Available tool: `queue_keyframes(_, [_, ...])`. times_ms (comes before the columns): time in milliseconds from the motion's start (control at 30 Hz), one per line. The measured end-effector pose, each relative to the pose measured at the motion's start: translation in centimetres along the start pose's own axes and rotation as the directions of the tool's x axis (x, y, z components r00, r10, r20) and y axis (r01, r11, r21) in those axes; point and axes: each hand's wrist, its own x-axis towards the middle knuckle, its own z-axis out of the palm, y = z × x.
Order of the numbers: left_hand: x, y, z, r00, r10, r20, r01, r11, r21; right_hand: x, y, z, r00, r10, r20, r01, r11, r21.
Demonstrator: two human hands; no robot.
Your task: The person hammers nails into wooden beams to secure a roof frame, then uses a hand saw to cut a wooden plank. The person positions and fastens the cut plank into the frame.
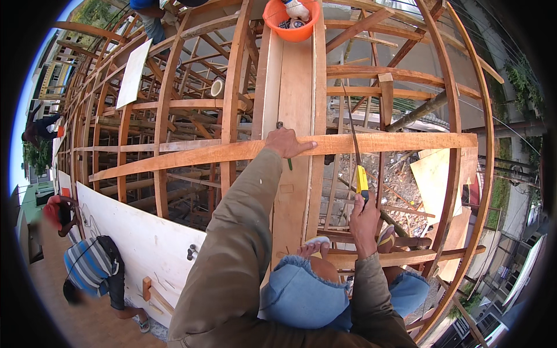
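Note:
A long reddish wooden board lies crosswise over the plank channel in front of me. My left hand is closed over its middle, with the thumb lying along the top. Under that hand, a tool with a dark end and a green end pokes out on both sides of the board; its kind is hidden. My right hand grips the black and yellow handle of a handsaw. The saw's thin blade crosses the board to the right of my left hand and points away from me.
An orange bucket stands at the far end of the channel. Open timber framing spreads left and right, with rubble below. Plywood sheets lie at the right. A bent-over person and other people are at the left.

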Motion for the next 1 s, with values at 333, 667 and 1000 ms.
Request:
queue_keyframes(333, [2.3,5.9,3.9,0.685,0.429,-0.589,-0.476,0.875,0.083,1.5,-0.6,-1.7,0.997,-0.074,-0.009,0.072,0.992,-0.108])
queue_keyframes(667, [3.8,7.8,4.7,0.846,0.448,-0.288,-0.403,0.892,0.204,0.3,-3.1,-4.2,0.999,0.034,0.036,-0.027,0.984,-0.176])
queue_keyframes(1000, [3.4,9.1,4.9,0.826,0.453,-0.335,-0.380,0.887,0.263,4.4,0.6,-1.9,0.995,-0.094,-0.011,0.092,0.984,-0.155])
